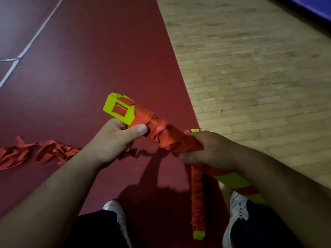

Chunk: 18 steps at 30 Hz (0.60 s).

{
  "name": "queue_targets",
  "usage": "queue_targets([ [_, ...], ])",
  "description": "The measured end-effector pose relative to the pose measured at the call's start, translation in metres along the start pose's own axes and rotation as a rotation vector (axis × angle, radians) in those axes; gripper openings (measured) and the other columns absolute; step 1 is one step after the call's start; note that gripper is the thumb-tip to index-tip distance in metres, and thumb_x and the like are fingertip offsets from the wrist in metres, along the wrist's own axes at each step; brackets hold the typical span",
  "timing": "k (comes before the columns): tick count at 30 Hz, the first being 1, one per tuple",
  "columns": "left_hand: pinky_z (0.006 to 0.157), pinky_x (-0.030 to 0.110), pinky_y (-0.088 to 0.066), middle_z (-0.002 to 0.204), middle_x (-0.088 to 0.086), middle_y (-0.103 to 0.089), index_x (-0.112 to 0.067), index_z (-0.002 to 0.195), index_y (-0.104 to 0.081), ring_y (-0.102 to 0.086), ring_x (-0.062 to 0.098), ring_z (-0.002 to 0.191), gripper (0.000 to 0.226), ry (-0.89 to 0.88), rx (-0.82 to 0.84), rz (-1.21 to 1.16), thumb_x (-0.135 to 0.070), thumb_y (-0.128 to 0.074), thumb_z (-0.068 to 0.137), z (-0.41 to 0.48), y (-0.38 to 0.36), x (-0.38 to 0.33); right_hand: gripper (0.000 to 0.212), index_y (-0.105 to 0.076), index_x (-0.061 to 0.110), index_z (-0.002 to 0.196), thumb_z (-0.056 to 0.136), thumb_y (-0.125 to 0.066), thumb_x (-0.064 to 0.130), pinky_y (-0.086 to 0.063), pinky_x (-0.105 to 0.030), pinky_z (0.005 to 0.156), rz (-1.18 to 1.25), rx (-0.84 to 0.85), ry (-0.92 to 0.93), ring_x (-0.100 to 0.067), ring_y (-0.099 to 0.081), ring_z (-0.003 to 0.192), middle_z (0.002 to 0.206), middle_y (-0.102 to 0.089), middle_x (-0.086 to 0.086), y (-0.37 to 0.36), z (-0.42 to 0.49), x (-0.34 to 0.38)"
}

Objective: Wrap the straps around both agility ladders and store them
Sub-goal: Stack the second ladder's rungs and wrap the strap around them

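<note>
Ladder [161, 136] in L hand [114, 140], R hand [206, 151]

Red floor [100, 59]: dark red, smooth, fills left and centre. White line [30, 43]: crosses red floor's far-left corner, forks near edge. Wood floor [250, 68]: pale planks, borders red floor on right. Blue strip [308, 2]: beyond wood floor, far-right corner. White shoe [116, 210]: on red floor, near edge. Second white shoe [236, 212]: near red floor's right border. Dark trousers [96, 230]: above shoes.

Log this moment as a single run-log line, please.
phase: wrapping | left hand: grips strap-wrapped yellow-green plastic ladder bundle | right hand: grips same bundle | loose orange straps: lying on dark red floor
</note>
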State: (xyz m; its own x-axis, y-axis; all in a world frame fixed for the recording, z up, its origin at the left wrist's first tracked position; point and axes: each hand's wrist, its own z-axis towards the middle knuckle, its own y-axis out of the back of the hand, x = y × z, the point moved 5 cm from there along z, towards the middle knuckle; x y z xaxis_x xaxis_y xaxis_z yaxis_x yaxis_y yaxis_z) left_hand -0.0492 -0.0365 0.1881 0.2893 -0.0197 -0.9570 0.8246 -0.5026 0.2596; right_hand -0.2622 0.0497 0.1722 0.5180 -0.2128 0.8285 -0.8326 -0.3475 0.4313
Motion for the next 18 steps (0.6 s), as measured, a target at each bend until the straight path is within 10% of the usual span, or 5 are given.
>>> queue_targets([
  [5,0.048,0.042,-0.035,0.046,0.006,-0.026,-0.011,0.064,-0.051,-0.025,0.018,0.04,0.053,0.051,-0.22,-0.19,-0.059,-0.073,0.07,-0.004,-0.009,0.002,0.038,-0.06,0.032,0.107,0.078,-0.079,0.047,-0.057,-0.029,0.068,-0.012,-0.081,-0.054,-0.008,-0.071,0.076,0.086,-0.074,0.002,0.006,-0.004,0.003],
  [12,0.055,0.035,-0.036,0.039,-0.01,-0.039,-0.019,0.052,-0.064,-0.032,0.01,0.034,0.041,0.201,-0.381,-0.251,-0.041,-0.072,0.085,-0.005,-0.021,-0.002,0.117,-0.019,0.043,0.149,0.056,-0.084,0.068,-0.048,-0.034,0.093,-0.461,-0.221,-0.003,-0.021,-0.058,0.121,0.141,-0.054,0.002,-0.025,0.003,-0.004],
  [18,0.059,0.037,-0.039,0.037,-0.008,-0.04,-0.024,0.052,-0.064,-0.031,0.007,0.033,0.043,0.125,-0.242,-0.071,-0.045,-0.067,0.089,-0.002,-0.015,-0.009,0.069,-0.036,0.031,0.135,0.078,-0.075,0.037,-0.051,-0.038,0.074,-0.507,-0.31,0.051,-0.031,-0.064,0.101,0.112,-0.065,-0.001,-0.023,0.008,-0.006],
])
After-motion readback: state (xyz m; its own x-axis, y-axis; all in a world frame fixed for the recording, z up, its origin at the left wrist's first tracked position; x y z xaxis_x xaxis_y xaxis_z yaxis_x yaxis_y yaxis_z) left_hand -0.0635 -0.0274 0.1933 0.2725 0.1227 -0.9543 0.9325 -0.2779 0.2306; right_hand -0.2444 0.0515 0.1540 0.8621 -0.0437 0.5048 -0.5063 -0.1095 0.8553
